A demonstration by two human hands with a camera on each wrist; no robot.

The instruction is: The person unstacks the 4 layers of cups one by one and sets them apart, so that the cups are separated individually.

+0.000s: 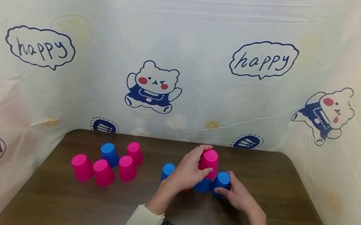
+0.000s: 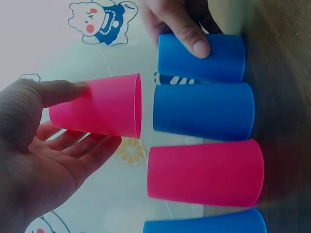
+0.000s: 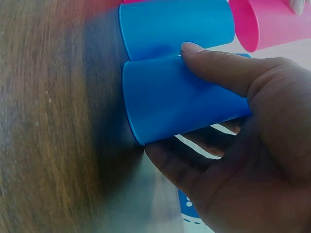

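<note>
My left hand holds an upside-down pink cup between thumb and fingers. In the left wrist view a small gap separates that cup's rim from the bases of the cups below. Those stand upside down side by side in a row: a blue cup at the left end, a pink cup, a blue cup, and another blue cup at the right end. My right hand grips this last one, thumb on the near side, its rim down at the tabletop. My left hand hides most of the row's pink cup in the head view.
On the left of the brown table stands a loose group of upside-down cups, several pink and one blue. A printed cloth hangs behind the table and along both sides.
</note>
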